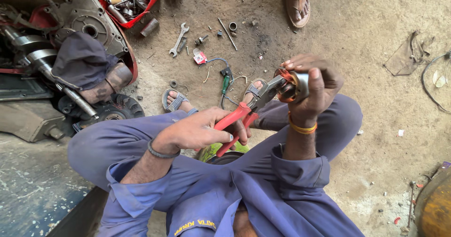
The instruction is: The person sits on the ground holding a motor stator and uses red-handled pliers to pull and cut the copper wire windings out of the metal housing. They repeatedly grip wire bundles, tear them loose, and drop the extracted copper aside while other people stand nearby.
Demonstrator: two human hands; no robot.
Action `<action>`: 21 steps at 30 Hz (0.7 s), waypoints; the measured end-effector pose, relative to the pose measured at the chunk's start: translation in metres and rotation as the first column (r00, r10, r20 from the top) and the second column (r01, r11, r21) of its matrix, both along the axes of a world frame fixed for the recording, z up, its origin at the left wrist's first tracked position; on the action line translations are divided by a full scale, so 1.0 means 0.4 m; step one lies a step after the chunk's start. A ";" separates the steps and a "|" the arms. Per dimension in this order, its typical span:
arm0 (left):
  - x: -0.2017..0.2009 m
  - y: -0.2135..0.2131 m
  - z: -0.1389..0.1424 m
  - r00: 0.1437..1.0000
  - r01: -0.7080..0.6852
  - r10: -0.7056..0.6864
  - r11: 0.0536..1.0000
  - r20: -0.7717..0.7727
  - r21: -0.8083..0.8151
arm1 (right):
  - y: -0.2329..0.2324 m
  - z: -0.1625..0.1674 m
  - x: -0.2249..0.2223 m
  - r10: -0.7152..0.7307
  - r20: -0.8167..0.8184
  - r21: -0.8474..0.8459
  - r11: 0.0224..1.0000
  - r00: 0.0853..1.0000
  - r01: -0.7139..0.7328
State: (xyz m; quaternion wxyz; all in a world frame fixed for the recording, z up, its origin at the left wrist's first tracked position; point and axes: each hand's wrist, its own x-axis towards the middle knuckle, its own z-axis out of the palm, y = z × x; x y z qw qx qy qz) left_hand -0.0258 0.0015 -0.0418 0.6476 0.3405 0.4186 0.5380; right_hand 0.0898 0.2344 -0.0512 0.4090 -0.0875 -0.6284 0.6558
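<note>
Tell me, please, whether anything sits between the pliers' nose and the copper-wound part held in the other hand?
Nothing visible does. The left hand grips the red-handled pliers, whose nose already reaches the copper-wound part held up by the right hand. The fingers curl over the top and far side, leaving the near side open.

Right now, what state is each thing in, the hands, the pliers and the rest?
Left hand: closed around the pliers' red handles.
Pliers: jaws biting the motor part.
Right hand: gripping the motor part.
Motor part: held up, copper winding exposed.
Wrench: lying flat on the dirt.
Red tray: holding metal parts.
</note>
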 end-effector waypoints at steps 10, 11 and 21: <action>-0.002 0.000 0.023 0.989 -0.042 0.049 0.998 0.138 -0.050 | -0.003 0.002 -0.001 -0.031 0.118 0.013 0.999 0.992 0.030; -0.002 0.001 0.027 0.982 -0.047 0.058 0.997 0.178 -0.063 | 0.001 0.002 0.003 -0.035 0.131 0.046 0.999 0.991 0.030; 0.030 0.000 0.068 0.821 -0.056 0.237 0.939 0.520 -0.338 | 0.004 0.014 -0.002 -0.055 0.144 0.064 0.997 0.988 0.046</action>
